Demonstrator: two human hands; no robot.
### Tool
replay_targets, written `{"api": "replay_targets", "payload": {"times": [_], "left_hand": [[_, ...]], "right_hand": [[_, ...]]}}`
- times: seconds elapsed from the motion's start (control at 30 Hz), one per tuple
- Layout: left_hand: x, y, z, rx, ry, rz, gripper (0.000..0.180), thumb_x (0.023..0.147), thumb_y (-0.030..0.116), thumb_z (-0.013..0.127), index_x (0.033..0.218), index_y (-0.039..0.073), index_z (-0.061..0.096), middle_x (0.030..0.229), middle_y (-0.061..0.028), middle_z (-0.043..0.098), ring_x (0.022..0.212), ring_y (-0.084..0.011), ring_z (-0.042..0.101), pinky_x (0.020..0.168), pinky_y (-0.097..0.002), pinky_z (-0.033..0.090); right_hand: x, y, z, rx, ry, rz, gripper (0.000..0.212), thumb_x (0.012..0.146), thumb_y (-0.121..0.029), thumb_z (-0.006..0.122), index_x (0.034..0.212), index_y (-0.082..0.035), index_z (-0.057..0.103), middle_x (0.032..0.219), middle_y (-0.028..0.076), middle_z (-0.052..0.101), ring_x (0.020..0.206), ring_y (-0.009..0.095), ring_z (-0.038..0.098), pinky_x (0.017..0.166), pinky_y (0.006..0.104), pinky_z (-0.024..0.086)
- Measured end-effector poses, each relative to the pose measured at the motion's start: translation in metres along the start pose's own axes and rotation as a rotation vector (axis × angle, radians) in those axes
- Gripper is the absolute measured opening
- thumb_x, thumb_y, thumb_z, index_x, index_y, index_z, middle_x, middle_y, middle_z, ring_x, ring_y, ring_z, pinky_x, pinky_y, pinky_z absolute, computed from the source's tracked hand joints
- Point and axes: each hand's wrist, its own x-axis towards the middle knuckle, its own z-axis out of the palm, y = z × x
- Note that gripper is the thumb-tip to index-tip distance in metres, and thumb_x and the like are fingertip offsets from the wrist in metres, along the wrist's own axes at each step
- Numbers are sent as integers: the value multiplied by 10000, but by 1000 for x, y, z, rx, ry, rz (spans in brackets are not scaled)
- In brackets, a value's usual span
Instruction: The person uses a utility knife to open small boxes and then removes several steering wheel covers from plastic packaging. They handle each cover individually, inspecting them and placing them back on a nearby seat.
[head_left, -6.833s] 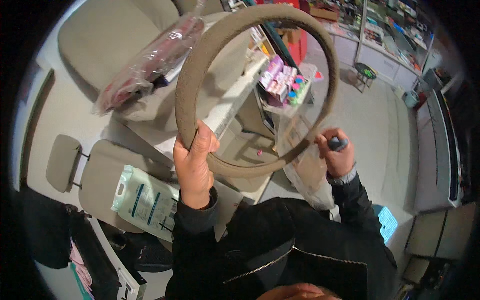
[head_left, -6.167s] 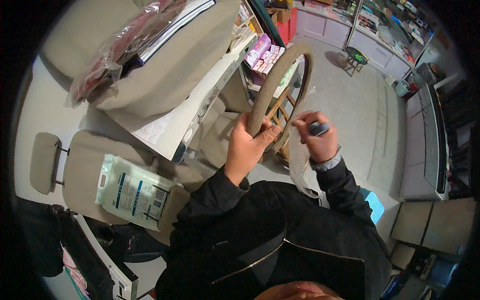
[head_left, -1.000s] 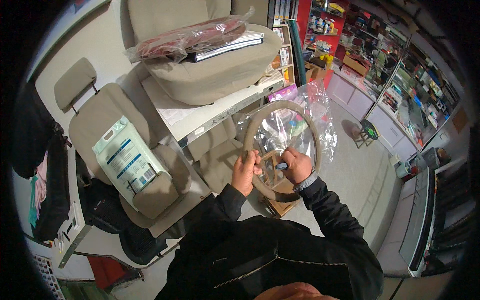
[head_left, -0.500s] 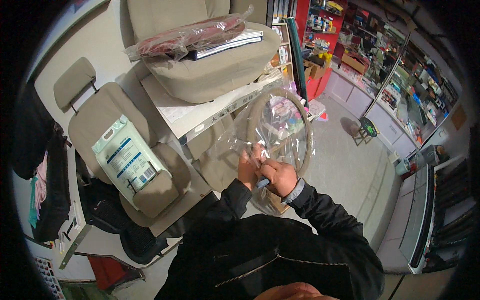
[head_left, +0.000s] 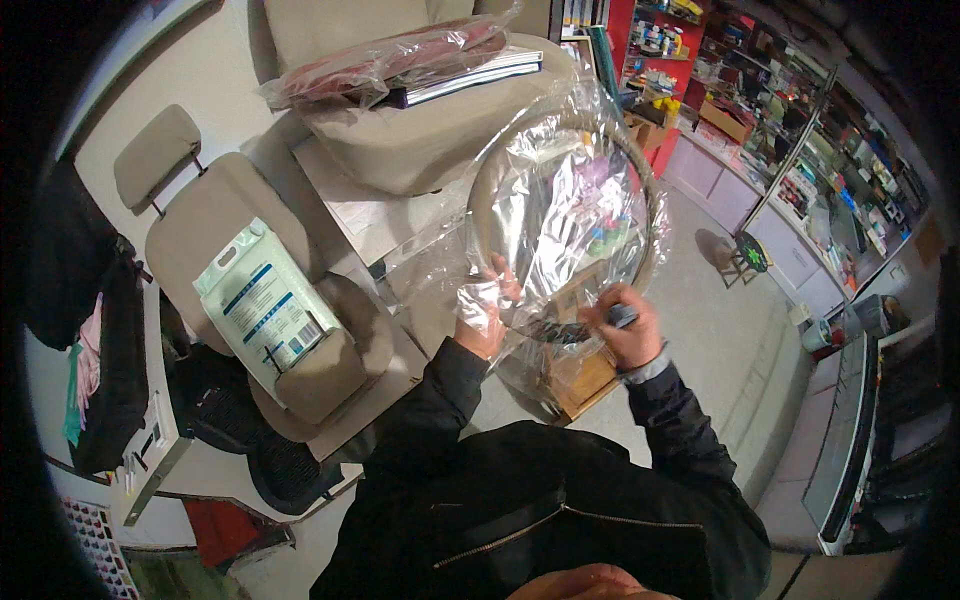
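Observation:
A beige steering wheel cover point(head_left: 483, 195) in a clear plastic bag point(head_left: 560, 225) stands in front of me, its ring facing me. At its lower left, my left hand point(head_left: 484, 315) is closed on the bag, with film lying over part of the fingers. My right hand point(head_left: 628, 328) is closed at the lower right of the ring. A small dark grey object with a rounded end point(head_left: 621, 315) sticks out of that fist; its other end is hidden. Through the film, glare blurs part of the ring.
Beige car seats stand at the left, one with a white-green packet point(head_left: 265, 305) on it. The upper seat point(head_left: 420, 150) bears a bagged red item point(head_left: 400, 62) and a booklet point(head_left: 470, 78). Below the ring is a wooden block point(head_left: 582, 385). A small stool point(head_left: 750, 255) stands on the floor at right.
My hands, close together before, are now apart; the right moved right with the grey object. The bagged cover looks larger and turned more toward me, its ring opened out to view.

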Motion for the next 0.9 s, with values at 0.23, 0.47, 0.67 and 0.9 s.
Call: {"api": "replay_targets", "payload": {"times": [0.23,0.47,0.67,0.9], "left_hand": [[3,25,1,-197,-26,17,503,884,527,741,1152,147,550,820,72,412,744,-73,382,718,-262,364],[12,23,0,-293,-83,-5,537,838,564,751,1167,188,554,814,92,404,788,-65,393,767,-253,368],[15,27,14,-37,-89,51,569,890,540,720,1249,137,540,935,45,510,848,-96,467,813,-289,430],[17,62,34,822,-254,276,537,1018,395,631,1377,19,495,1215,-73,637,1109,-164,599,984,-330,484]], "right_hand": [[-21,52,-54,269,380,488,233,865,-146,809,876,-72,589,671,-18,554,536,82,511,474,246,410],[-30,69,-50,701,349,543,332,864,-265,824,903,-72,557,830,95,682,500,122,503,438,277,392],[-24,74,-50,882,286,591,244,901,-186,772,881,-77,554,860,106,693,453,112,444,432,266,360],[-18,69,-57,993,426,531,196,926,-141,727,881,-145,536,924,87,713,446,79,421,445,249,359]]}}
